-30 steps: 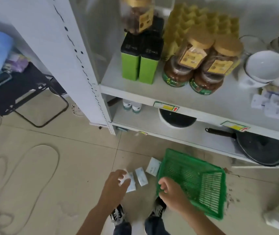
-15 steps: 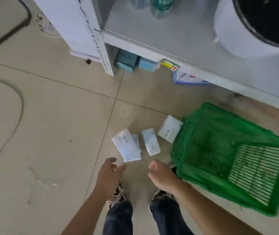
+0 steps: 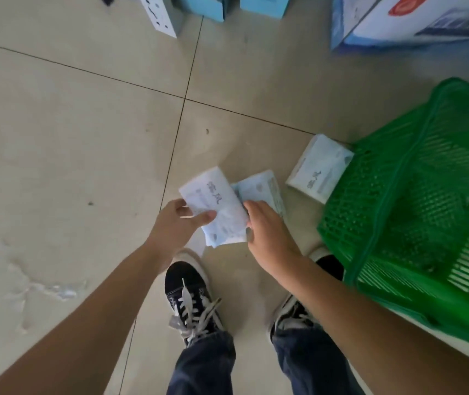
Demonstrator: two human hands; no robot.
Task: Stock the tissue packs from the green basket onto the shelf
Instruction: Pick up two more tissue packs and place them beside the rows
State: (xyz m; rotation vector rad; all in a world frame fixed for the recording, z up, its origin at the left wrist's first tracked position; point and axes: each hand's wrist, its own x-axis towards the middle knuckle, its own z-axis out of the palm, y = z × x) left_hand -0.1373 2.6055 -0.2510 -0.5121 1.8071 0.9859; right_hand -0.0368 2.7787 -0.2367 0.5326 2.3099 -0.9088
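Three tissue packs are out on the floor tiles, all just left of the green basket (image 3: 415, 218), which sits tipped with its open side up and looks empty from what shows.

Pack one (image 3: 213, 206) is the white one with big blue characters. The left hand (image 3: 176, 226) has it pinched, thumb on top and fingers tucked under its near-left corner, so it's clamped on that pack. There may be another thin pack under it, since a pale edge pokes out at the bottom, but I can't tell for sure.

Pack two (image 3: 261, 192) lies touching the first, on the side nearer the basket. The right hand (image 3: 267, 235) is curled over its near end, and it looks like a grip, though the fingertips are hidden underneath.

Pack three (image 3: 317, 172) is the one the next move probably turns on. It leans right against the basket's left wall, beyond the hands and off to their right, untouched. Its long axis runs diagonally from the basket corner back toward the person, so the right hand is clearly nearer.

Looks-wise they're soft, flat, plastic-wrapped rectangles, white with pale blue print, a bit crinkly. My guess is they'd squash easily and stack fine in one hand. Nothing's on the shelf yet as far as this view shows; only some blue and white boxes (image 3: 398, 21) peek in beyond the basket.
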